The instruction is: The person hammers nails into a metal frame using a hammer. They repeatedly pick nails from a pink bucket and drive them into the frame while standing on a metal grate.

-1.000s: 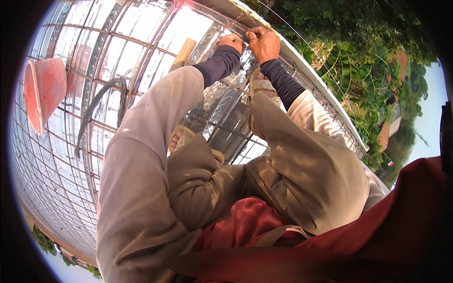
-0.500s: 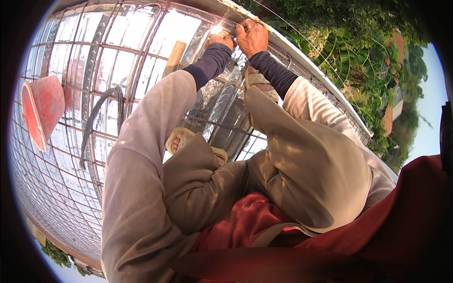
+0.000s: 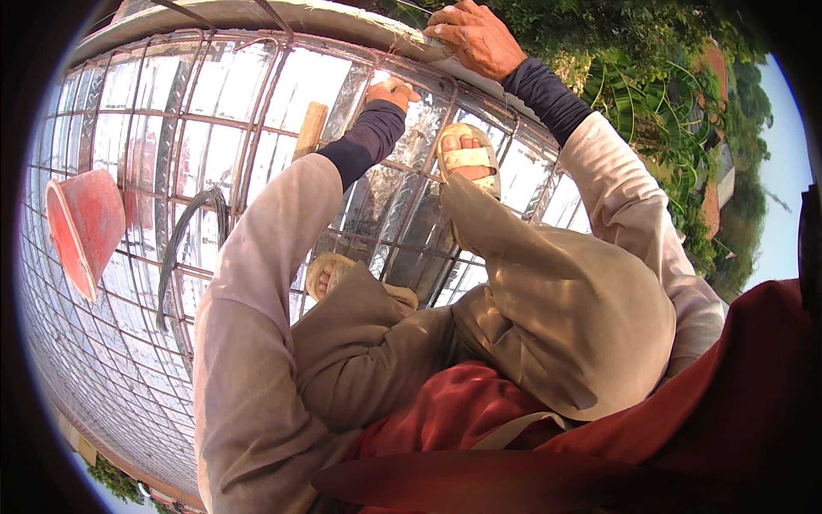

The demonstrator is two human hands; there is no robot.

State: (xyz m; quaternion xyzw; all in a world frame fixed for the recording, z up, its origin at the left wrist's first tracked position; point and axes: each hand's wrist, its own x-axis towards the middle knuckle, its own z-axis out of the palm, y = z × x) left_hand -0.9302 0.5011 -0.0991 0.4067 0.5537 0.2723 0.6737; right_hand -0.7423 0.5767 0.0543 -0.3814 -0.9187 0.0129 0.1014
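Observation:
My left hand (image 3: 392, 92) is low over the steel bar mesh (image 3: 256, 128), close to its far edge. Its fingers are curled, and what they grip, if anything, is lost in glare. Further right and higher, my right hand (image 3: 476, 38) is above the pale edge beam (image 3: 342, 27), fingers bent and pressed together. Whatever it pinches is too fine to make out. A wooden handle (image 3: 310, 128) sticks up left of my left wrist. Beyond that, a bundle of dark tie wire (image 3: 178, 244) hangs over the bars.
A red bucket (image 3: 90, 224) lies tipped on the mesh at the left. Shiny corrugated metal sheet (image 3: 304, 81) shows beneath the bars. My sandalled feet stand on the mesh, the right sandal (image 3: 469, 159) near the edge. Past the beam are green plants (image 3: 638, 128).
My right hand has moved up and outward, away from my left hand and over the beam. My left hand has dropped slightly toward me. The view has shifted a little.

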